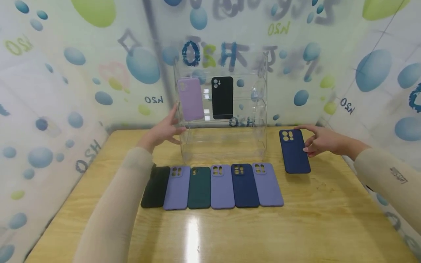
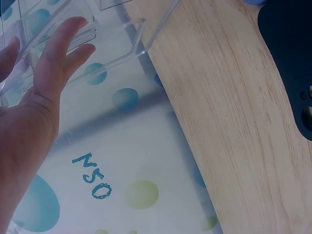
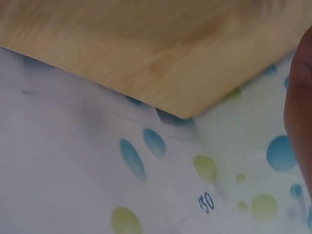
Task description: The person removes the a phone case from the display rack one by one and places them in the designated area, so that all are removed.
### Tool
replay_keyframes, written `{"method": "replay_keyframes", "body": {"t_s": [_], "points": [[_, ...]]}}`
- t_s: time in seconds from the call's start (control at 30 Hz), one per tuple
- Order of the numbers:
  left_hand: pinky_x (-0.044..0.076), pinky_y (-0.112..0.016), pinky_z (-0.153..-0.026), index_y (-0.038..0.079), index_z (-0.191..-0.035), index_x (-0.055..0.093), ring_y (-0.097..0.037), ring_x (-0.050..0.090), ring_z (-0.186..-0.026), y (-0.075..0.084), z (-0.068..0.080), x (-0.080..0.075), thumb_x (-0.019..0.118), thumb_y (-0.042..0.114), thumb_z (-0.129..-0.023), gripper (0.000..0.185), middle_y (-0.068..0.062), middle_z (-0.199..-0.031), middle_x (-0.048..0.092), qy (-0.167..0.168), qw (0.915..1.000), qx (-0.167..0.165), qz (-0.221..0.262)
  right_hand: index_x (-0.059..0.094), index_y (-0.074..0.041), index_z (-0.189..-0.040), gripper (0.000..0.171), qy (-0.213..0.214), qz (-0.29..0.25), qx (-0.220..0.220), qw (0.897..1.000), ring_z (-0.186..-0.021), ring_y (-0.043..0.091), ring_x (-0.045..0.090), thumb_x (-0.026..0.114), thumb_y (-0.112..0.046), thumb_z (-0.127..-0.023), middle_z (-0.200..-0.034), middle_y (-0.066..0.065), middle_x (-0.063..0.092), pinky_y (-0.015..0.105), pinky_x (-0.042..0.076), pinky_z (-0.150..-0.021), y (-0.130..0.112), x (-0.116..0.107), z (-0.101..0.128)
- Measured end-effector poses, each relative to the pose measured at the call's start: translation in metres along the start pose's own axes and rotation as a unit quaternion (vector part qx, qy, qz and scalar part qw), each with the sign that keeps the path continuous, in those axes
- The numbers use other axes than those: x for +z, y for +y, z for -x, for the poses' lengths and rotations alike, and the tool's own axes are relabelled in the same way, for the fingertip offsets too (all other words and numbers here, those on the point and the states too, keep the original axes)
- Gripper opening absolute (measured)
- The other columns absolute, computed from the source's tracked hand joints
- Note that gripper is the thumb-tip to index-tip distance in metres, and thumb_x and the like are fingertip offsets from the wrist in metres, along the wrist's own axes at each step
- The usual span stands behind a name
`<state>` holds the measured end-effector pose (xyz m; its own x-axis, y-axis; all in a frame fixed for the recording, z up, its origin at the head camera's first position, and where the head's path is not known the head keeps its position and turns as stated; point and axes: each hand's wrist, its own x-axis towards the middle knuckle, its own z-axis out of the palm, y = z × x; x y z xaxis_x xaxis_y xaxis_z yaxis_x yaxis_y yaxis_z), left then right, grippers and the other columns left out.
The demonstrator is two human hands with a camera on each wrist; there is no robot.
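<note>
Standing at the back of the bench [image 1: 315,219], a clear acrylic rack [image 1: 223,109] already carries two phone cases on its top tier: a lilac case [image 1: 190,98] on the left and a black case [image 1: 222,97] beside it, both upright and leaning back. By that count the work looks barely begun, since the lower tiers show nothing in them and seven cases lie outside the rack.

The left hand [image 1: 164,129] rests with fingers straight and spread against the rack's left wall, just below the lilac case; the left wrist view shows the same open palm [image 2: 44,92] against clear acrylic. The right hand [image 1: 320,140] reaches over the top end of a navy case [image 1: 294,151] that lies flat on the bench, to the right of the rack. Its fingers are extended and touch the case's upper edge and right side, but I cannot tell whether they have any grip on it. The right wrist view gives only bench and backdrop.

In front of the rack lies a row of six cases [image 1: 212,186], side by side and touching: black, lilac-blue, dark green, lilac-blue, navy, lilac-blue. They lie between the person and the rack, so any reach to the lower tiers passes over them. A printed backdrop [image 1: 82,73] with bubbles closes in the bench on three sides.
</note>
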<state>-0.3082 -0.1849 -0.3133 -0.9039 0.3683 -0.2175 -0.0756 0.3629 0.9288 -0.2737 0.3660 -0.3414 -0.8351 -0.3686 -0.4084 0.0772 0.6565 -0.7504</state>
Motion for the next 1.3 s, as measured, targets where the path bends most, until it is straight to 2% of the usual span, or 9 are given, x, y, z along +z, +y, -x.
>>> {"method": "replay_keyframes", "body": {"t_s": [0.17, 0.3, 0.47, 0.53, 0.77, 1.03, 1.3], "points": [[0.056, -0.057, -0.086, 0.052, -0.148, -0.020, -0.045, 0.042, -0.137, 0.002, -0.001, -0.001, 0.057, 0.002, -0.096, 0.105, -0.017, -0.165, -0.007, -0.005, 1.0000, 0.001, -0.006, 0.016, -0.024, -0.155, 0.080, -0.040, -0.018, 0.032, 0.999, -0.082, 0.025, 0.061, 0.046, 0.008, -0.088, -0.084, 0.010, 0.056, 0.047, 0.058, -0.080, 0.015, 0.024, 0.008], [0.056, -0.056, -0.086, 0.053, -0.148, -0.020, -0.046, 0.040, -0.137, 0.003, -0.001, -0.001, 0.056, 0.003, -0.097, 0.104, -0.016, -0.165, -0.008, -0.007, 0.9999, 0.000, -0.010, 0.018, -0.025, -0.155, 0.082, -0.063, -0.044, 0.045, 0.996, -0.072, 0.023, 0.057, 0.046, 0.009, -0.085, -0.071, 0.004, 0.047, 0.044, 0.058, -0.073, 0.025, 0.045, 0.009], [0.057, -0.056, -0.085, 0.054, -0.147, -0.020, -0.046, 0.039, -0.138, 0.002, 0.000, -0.002, 0.055, 0.003, -0.098, 0.103, -0.016, -0.165, -0.009, -0.008, 1.0000, -0.002, -0.006, 0.017, -0.021, -0.153, 0.086, -0.093, -0.087, 0.044, 0.991, -0.060, 0.019, 0.039, 0.049, 0.013, -0.081, -0.065, 0.001, 0.031, 0.036, 0.047, -0.061, 0.028, 0.061, 0.007], [0.057, -0.055, -0.085, 0.055, -0.147, -0.020, -0.046, 0.039, -0.138, 0.002, 0.001, -0.003, 0.055, 0.004, -0.098, 0.103, -0.015, -0.165, -0.009, -0.007, 1.0000, -0.003, -0.004, 0.016, -0.020, -0.153, 0.087, -0.100, -0.093, 0.048, 0.989, -0.060, 0.019, 0.038, 0.051, 0.012, -0.081, -0.064, 0.002, 0.032, 0.035, 0.044, -0.059, 0.027, 0.065, 0.007], [0.056, -0.057, -0.086, 0.052, -0.148, -0.020, -0.046, 0.038, -0.139, 0.002, 0.002, -0.002, 0.055, 0.005, -0.099, 0.101, -0.015, -0.165, -0.008, -0.007, 1.0000, -0.003, -0.002, 0.016, -0.021, -0.153, 0.091, -0.093, -0.088, 0.076, 0.989, -0.060, 0.021, 0.044, 0.053, 0.010, -0.076, -0.064, 0.004, 0.041, 0.033, 0.046, -0.058, 0.027, 0.071, 0.007], [0.055, -0.058, -0.087, 0.049, -0.149, -0.021, -0.047, 0.035, -0.140, 0.003, 0.005, 0.000, 0.054, 0.006, -0.099, 0.099, -0.016, -0.165, -0.008, -0.008, 1.0000, -0.003, -0.001, 0.019, -0.021, -0.154, 0.089, -0.073, -0.063, 0.096, 0.991, -0.060, 0.020, 0.055, 0.064, 0.002, -0.080, -0.071, 0.008, 0.057, 0.035, 0.056, -0.061, 0.031, 0.071, 0.006], [0.054, -0.058, -0.089, 0.047, -0.150, -0.022, -0.047, 0.034, -0.141, 0.001, 0.008, 0.001, 0.055, 0.009, -0.099, 0.099, -0.016, -0.165, -0.009, -0.010, 0.9999, -0.008, -0.001, 0.019, -0.013, -0.155, 0.091, -0.059, -0.040, 0.088, 0.994, -0.067, 0.026, 0.070, 0.070, -0.001, -0.082, -0.083, 0.017, 0.071, 0.045, 0.062, -0.067, 0.022, 0.068, 0.005]]}}
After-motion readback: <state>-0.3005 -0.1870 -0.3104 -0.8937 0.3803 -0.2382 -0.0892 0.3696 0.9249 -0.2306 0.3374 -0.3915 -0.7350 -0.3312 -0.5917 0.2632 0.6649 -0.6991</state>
